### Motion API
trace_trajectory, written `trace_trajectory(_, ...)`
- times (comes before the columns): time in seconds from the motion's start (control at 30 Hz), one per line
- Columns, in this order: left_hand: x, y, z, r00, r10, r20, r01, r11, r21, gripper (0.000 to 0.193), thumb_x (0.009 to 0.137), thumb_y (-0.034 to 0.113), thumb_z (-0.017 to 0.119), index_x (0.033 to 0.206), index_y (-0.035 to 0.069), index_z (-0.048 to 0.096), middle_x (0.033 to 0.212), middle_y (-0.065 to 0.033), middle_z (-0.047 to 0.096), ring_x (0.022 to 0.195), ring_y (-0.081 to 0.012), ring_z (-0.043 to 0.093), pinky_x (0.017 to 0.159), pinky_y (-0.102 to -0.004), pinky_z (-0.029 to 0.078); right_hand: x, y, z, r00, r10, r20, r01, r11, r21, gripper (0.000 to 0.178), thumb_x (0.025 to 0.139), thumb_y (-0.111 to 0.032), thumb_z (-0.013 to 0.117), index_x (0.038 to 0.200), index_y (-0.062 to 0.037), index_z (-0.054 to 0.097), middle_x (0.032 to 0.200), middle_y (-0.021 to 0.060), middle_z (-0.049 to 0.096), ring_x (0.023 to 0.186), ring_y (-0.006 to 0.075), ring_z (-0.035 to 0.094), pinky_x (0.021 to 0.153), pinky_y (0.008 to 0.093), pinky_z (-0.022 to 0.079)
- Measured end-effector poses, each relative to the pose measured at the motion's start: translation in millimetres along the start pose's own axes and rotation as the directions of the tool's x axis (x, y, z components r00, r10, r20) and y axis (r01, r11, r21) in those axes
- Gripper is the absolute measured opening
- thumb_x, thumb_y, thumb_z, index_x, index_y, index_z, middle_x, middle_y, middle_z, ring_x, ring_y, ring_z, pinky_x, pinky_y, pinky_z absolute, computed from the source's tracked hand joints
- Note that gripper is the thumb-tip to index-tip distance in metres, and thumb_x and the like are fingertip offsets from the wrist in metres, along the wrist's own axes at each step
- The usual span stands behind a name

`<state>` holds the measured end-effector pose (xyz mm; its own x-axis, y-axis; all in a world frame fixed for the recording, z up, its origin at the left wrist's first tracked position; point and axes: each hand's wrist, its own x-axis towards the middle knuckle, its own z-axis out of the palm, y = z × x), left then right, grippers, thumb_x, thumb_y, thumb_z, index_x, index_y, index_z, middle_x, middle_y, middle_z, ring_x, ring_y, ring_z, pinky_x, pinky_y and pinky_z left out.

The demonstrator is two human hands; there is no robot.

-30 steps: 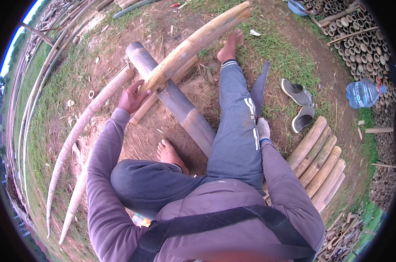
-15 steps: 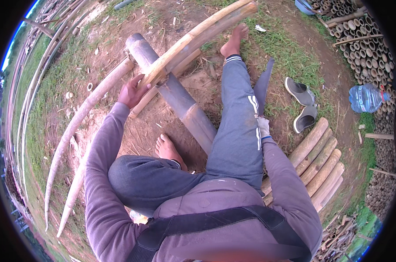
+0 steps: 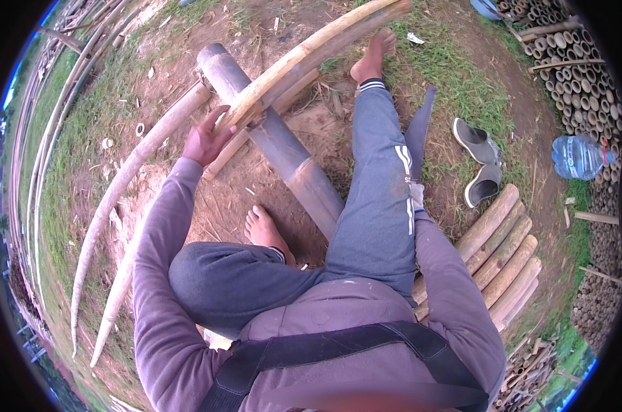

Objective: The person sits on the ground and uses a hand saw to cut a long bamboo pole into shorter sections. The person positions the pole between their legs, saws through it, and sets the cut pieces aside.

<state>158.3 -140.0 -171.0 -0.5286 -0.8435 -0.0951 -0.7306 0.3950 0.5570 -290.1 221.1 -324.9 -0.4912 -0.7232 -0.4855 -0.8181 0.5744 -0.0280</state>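
Note:
My bare left hand (image 3: 207,139) grips the near end of a pale bamboo pole (image 3: 304,56), its thumb and fingers on either side. The pole slants away to the upper right, across a thick grey bamboo log (image 3: 292,154) lying on the ground. Beside my stretched right leg, my gloved right hand (image 3: 417,196) is closed on a handsaw (image 3: 419,127) with a long dark blade pointing away from me. My leg partly covers that hand and hides the saw's handle. The blade is apart from the pole.
Long bamboo poles (image 3: 129,177) lie at the left. Cut bamboo lengths (image 3: 493,240) rest by my right arm. Grey clogs (image 3: 482,180), a large clear bottle (image 3: 577,157) and stacked bamboo (image 3: 580,86) are on the right. My bare left foot (image 3: 261,228) stands near the log.
The view has shifted slightly. My left hand has shifted a little on the pole end, its fingers more raised. My right hand keeps the saw beside my leg.

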Motion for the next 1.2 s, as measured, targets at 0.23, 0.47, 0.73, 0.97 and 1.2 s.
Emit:
trace_trajectory(0.23, -3, -22, 8, 0.991, -0.004, -0.137, 0.042, 0.961, 0.273, 0.06, 0.099, 0.055, 0.068, 0.149, 0.021, 0.062, 0.137, -0.0215, 0.068, 0.115, -0.0429, 0.072, 0.1, -0.0508, 0.057, -42, 20, -40, 0.941, 0.167, -0.295, -0.153, 0.986, 0.071, 0.023, 0.097, -0.026, 0.07, 0.102, -0.0039, 0.074, 0.097, 0.023, 0.076, 0.095, 0.0439, 0.074, 0.08, 0.0529, 0.058)
trace_trajectory(0.47, 20, 5, -1, 0.991, -0.129, -0.023, 0.126, 0.884, 0.45, 0.056, 0.101, 0.056, 0.065, 0.148, 0.025, 0.065, 0.139, -0.0157, 0.062, 0.131, -0.0359, 0.062, 0.109, -0.0497, 0.051, -105, 52, -119, 0.895, 0.205, -0.396, 0.323, 0.317, 0.892, 0.018, 0.094, -0.009, 0.076, 0.108, -0.0015, 0.066, 0.09, 0.006, 0.068, 0.073, 0.0142, 0.063, 0.065, 0.0296, 0.053)
trace_trajectory(0.73, 33, -17, -9, 0.984, -0.161, 0.073, 0.106, 0.867, 0.487, 0.059, 0.1, 0.057, 0.065, 0.148, 0.023, 0.065, 0.129, -0.0189, 0.074, 0.123, -0.039, 0.069, 0.109, -0.0494, 0.052, -173, -11, -213, 0.871, -0.364, -0.33, 0.335, -0.053, 0.941, 0.06, 0.099, -0.055, 0.07, 0.115, 0.0028, 0.064, 0.075, 0.0063, 0.063, 0.064, 0.0131, 0.058, 0.058, 0.0256, 0.046)
trace_trajectory(0.97, 67, -12, -4, 0.978, -0.052, 0.201, -0.038, 0.907, 0.42, 0.059, 0.098, 0.055, 0.071, 0.145, 0.021, 0.066, 0.123, -0.0174, 0.077, 0.117, -0.0368, 0.072, 0.105, -0.0491, 0.055, -217, -57, -229, 0.851, -0.525, -0.003, 0.183, 0.291, 0.939, 0.057, 0.09, -0.05, 0.074, 0.107, 0.0036, 0.065, 0.077, 0.0057, 0.065, 0.069, 0.0127, 0.062, 0.063, 0.0279, 0.05)
trace_trajectory(1.2, 84, -79, -11, 0.88, 0.383, 0.28, -0.474, 0.704, 0.529, 0.038, 0.086, 0.04, 0.076, 0.117, 0.019, 0.078, 0.092, -0.0183, 0.074, 0.085, -0.0402, 0.07, 0.078, -0.051, 0.056, -199, -143, -182, 0.625, -0.78, -0.045, 0.36, 0.236, 0.903, 0.047, 0.092, -0.043, 0.071, 0.103, 0.0018, 0.059, 0.08, 0.005, 0.062, 0.071, 0.0127, 0.056, 0.066, 0.0306, 0.046)
